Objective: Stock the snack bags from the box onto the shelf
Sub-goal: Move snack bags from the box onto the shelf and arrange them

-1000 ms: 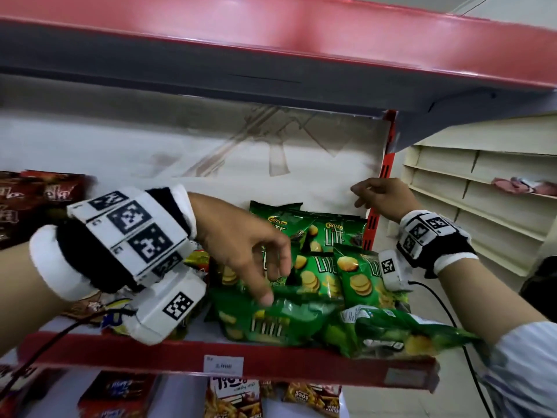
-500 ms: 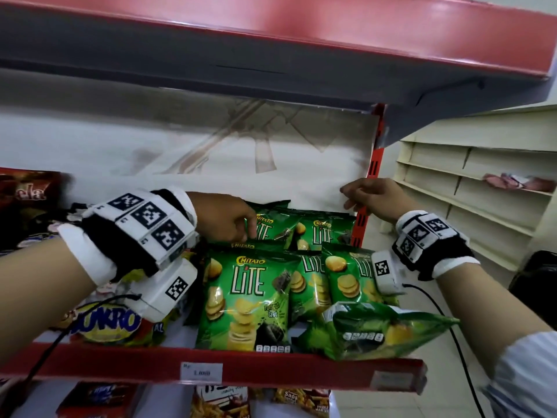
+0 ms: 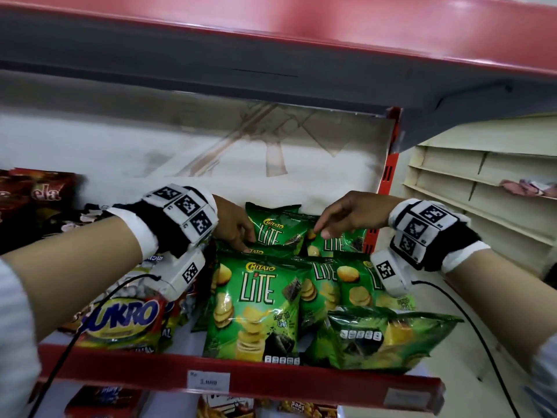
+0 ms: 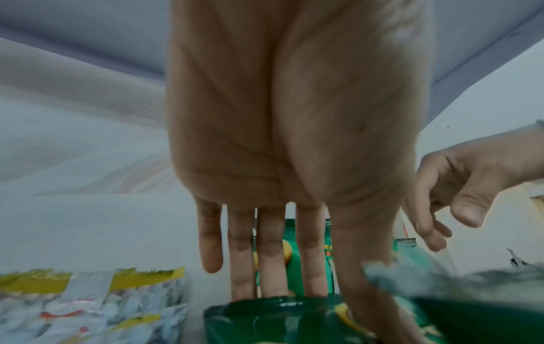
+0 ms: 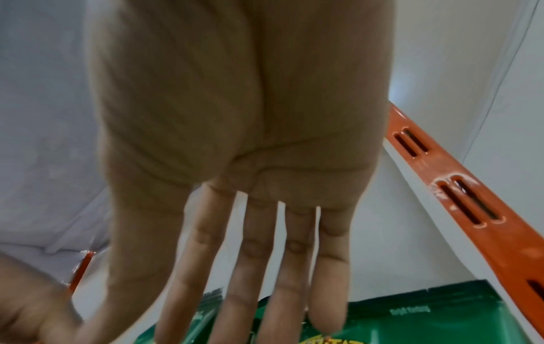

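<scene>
At the far left of the head view a dark red snack bag (image 3: 36,197) stands at the back of the red-edged shelf (image 3: 241,384). Right of it, at the lower left, a Sukro bag (image 3: 120,319) lies near the front lip, partly under the left wrist.

The left hand (image 3: 233,227) reaches in at centre frame, fingers straight and relaxed, tips down among the green Chitato Lite bags; the left wrist view shows the fingers extended behind the top edge of a green bag, clasping nothing.

The Chitato Lite bags fill the shelf's right half. A front bag (image 3: 256,309) stands upright at lower centre, more stand in a row to its right (image 3: 349,285), and two back bags (image 3: 278,227) lean behind them. One bag (image 3: 382,339) lies on its side at the front right corner, blocking the row behind it.

The right hand (image 3: 352,212), right of centre, is released, fingers spread straight over the rear right bag, holding nothing. A red slotted upright (image 3: 388,164) borders the shelf; cream shelving (image 3: 482,182) stands at far right.
</scene>
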`<move>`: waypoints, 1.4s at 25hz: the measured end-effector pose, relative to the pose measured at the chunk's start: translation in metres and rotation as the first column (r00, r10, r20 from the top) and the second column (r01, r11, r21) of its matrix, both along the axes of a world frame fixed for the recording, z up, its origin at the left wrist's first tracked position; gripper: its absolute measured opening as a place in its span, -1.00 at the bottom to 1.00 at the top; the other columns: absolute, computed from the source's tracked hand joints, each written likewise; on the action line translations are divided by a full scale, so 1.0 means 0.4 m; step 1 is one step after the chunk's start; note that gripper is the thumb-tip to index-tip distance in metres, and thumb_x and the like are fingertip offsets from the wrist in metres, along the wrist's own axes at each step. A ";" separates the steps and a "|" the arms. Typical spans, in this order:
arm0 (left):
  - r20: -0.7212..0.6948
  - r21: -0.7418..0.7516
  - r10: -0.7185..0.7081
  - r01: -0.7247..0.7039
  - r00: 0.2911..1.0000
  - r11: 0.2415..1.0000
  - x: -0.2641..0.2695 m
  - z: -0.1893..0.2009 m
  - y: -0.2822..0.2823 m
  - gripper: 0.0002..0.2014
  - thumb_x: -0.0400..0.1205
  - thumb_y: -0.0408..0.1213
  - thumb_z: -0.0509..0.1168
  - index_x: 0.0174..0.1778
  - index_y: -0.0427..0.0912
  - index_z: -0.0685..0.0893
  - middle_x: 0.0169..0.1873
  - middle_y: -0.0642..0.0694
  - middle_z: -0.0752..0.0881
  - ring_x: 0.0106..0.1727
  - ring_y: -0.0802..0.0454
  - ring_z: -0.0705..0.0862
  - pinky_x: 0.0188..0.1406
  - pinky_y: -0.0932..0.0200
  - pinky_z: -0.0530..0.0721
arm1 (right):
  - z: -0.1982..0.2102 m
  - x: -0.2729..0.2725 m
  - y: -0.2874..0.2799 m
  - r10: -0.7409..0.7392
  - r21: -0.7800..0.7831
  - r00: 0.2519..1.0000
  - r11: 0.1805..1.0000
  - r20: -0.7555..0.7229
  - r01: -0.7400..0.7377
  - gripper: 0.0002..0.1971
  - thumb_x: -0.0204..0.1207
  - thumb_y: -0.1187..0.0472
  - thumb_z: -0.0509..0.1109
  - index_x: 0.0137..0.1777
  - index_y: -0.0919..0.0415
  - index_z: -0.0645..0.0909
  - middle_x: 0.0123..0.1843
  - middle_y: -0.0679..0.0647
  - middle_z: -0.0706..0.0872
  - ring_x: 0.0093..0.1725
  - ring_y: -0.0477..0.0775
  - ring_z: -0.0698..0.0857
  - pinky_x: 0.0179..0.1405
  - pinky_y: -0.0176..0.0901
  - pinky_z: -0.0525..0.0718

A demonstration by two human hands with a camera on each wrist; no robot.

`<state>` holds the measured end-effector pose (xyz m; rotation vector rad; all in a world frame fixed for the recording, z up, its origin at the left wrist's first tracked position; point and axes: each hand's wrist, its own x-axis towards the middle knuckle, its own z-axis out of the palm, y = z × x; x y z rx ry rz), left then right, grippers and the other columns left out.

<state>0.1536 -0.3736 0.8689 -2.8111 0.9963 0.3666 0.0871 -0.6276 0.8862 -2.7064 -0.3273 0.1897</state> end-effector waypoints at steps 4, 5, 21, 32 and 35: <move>-0.066 -0.071 0.003 -0.007 0.998 0.997 -0.013 0.018 -0.003 -0.52 0.60 0.05 0.32 0.42 -0.03 0.55 0.25 0.01 0.63 0.15 0.13 0.54 0.18 0.24 0.42 | 0.012 -0.010 -0.019 -0.049 -0.100 0.988 0.994 -0.144 0.035 -0.57 0.17 -0.20 0.51 0.08 -0.20 0.71 0.09 -0.05 0.80 0.21 0.00 0.69 0.33 -0.05 0.57; -0.077 -0.104 -0.001 -0.007 0.997 0.995 -0.017 0.027 -0.001 -0.52 0.59 0.05 0.32 0.41 -0.04 0.56 0.22 0.03 0.64 0.15 0.13 0.55 0.20 0.23 0.43 | 0.015 -0.017 -0.027 -0.073 -0.130 0.979 0.990 -0.191 0.048 -0.54 0.11 -0.21 0.53 0.07 -0.24 0.69 0.09 -0.10 0.79 0.22 -0.01 0.68 0.35 -0.06 0.55; -0.041 -0.420 -0.213 0.176 0.976 0.890 -0.130 0.015 -0.237 -0.41 0.54 -0.04 0.41 0.43 -0.21 0.45 0.30 -0.11 0.63 0.19 -0.01 0.64 0.06 0.29 0.49 | -0.028 -0.084 -0.047 -0.104 0.084 0.992 0.992 0.073 0.098 -0.82 0.18 0.01 0.66 -0.23 -0.11 0.76 -0.26 -0.08 0.79 -0.23 -0.21 0.66 -0.03 -0.25 0.57; -0.041 -0.407 -0.212 0.178 0.976 0.896 -0.124 0.023 -0.223 -0.53 0.51 -0.14 0.47 0.33 -0.15 0.60 0.30 -0.11 0.65 0.08 0.14 0.57 -0.01 0.38 0.39 | -0.157 -0.098 -0.152 -0.378 0.180 0.911 0.897 -0.162 0.404 -0.75 0.64 0.50 0.13 0.16 0.36 0.60 -0.26 0.08 0.79 -0.40 -0.07 0.74 -0.20 -0.15 0.75; -0.047 -0.419 -0.218 0.179 0.975 0.890 -0.122 0.024 -0.219 -0.56 0.50 -0.15 0.48 0.28 -0.15 0.62 0.14 -0.07 0.69 0.00 0.12 0.59 -0.21 0.38 0.48 | -0.172 -0.099 -0.155 -0.333 0.242 0.938 0.906 -0.096 0.346 -0.81 0.52 0.60 0.26 -0.01 0.41 0.63 -0.44 -0.08 0.76 -0.48 -0.30 0.70 -0.44 -0.44 0.65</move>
